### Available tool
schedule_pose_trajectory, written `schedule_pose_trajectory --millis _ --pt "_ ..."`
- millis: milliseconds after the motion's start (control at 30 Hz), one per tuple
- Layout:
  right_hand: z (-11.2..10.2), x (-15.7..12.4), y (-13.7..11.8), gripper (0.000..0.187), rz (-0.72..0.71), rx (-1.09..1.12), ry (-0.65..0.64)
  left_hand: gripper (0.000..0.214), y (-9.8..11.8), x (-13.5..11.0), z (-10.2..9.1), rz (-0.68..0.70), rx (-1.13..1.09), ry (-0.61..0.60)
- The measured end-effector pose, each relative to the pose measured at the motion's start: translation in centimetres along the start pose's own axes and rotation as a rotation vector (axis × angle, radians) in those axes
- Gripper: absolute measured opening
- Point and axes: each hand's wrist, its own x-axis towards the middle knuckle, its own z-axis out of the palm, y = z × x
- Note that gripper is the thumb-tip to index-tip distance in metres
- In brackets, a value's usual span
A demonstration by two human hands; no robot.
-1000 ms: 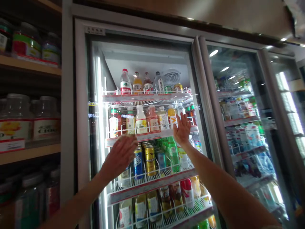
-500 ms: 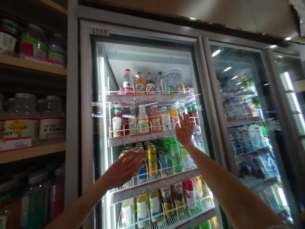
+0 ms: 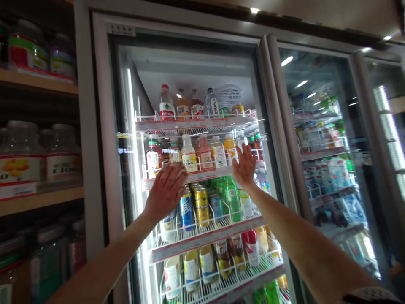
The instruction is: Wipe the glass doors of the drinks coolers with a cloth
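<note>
My left hand (image 3: 165,191) presses a small pale cloth (image 3: 179,169) flat against the glass door (image 3: 196,71) of a lit drinks fridge, level with the second shelf. Only the cloth's edge shows past my fingertips. My right hand (image 3: 243,166) lies flat on the same glass further right, fingers spread and holding nothing, near the door's right frame (image 3: 268,126). Behind the glass, bottles (image 3: 189,154) stand on wire shelves and cans (image 3: 201,205) sit one shelf lower.
A second glass-door fridge (image 3: 319,126) with cartons and bottles stands to the right, and a third beyond it. Wooden shelves (image 3: 41,198) on the left carry large plastic jars (image 3: 61,154). The fridge's grey left frame (image 3: 87,126) separates them.
My left hand with the cloth swept down the glass to the can shelf, then came back up to the second shelf. My right hand stayed planted on the glass.
</note>
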Motion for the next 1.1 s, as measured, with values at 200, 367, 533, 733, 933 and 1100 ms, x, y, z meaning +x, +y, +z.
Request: schedule_pose_trajectory --millis 200,367,533,733,933,1100 --pt "-0.1 0.0 -0.1 0.05 0.004 -0.011 -0.016 0.046 2.2 0.4 1.0 0.41 -0.1 -0.095" --pt "0.1 0.0 0.0 0.05 -0.01 -0.022 -0.004 0.048 2.5 2.0 1.5 0.03 -0.05 0.017" --pt "0.0 0.1 -0.1 0.049 0.0 -0.023 0.017 0.039 5.3 2.2 1.8 0.435 -0.114 -0.05" --pt "-0.1 0.0 -0.1 0.049 -0.015 0.002 0.022 0.041 1.2 5.4 1.6 -0.142 -0.013 0.103" --pt "0.0 0.0 -0.1 0.049 -0.009 0.008 0.026 0.044 2.8 3.3 1.6 0.368 -0.081 -0.03" --pt "0.1 0.0 0.1 0.049 -0.031 0.016 0.028 0.044 0.6 4.7 1.4 -0.074 -0.017 0.047"
